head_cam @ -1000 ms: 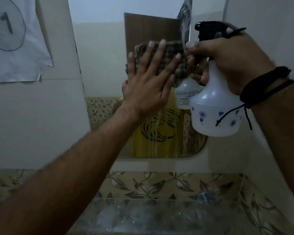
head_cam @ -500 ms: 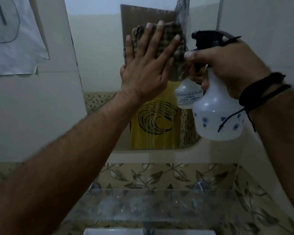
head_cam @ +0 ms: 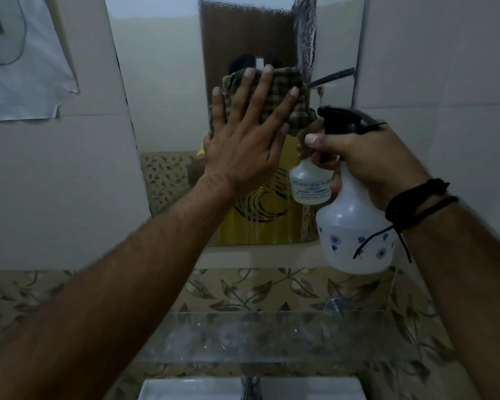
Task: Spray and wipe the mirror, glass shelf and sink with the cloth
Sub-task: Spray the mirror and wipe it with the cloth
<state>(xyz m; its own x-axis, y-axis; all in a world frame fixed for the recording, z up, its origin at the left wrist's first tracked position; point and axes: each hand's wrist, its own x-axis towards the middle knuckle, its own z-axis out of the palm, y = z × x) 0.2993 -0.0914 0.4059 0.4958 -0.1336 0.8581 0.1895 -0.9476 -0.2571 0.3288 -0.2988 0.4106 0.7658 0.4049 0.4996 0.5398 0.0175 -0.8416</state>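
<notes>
Compared with half a second ago, the left hand (head_cam: 244,145) has been slid a little lower on the mirror (head_cam: 162,90), and the right hand (head_cam: 367,163) has been brought down with it. The left hand is spread wide and flat, with the fingers apart. Nothing is gripped by it; the cloth (head_cam: 283,90) is only pressed against the glass under the palm and fingers. The cloth is checked, soft and bunched up, so it can be pushed and folded easily, and it is best held down flat with the whole hand so that it does not slip away. Wet drips can be seen on the mirror below the cloth and near the top. The right hand is closed around the neck of the spray bottle (head_cam: 355,235), just beside the cloth, with a finger near the black trigger. The bottle is made of pale plastic with small blue flowers. It looks light and a bit slippery when wet, so the thin neck is judged the best place for it to be held. Black cords are worn on the right wrist. Below the mirror, the glass shelf (head_cam: 243,336) is seen with pale spots on it. It looks hard and easy to break, so it should be wiped gently. Under it, the white sink (head_cam: 324,389) is partly seen and looks not yet wiped.
</notes>
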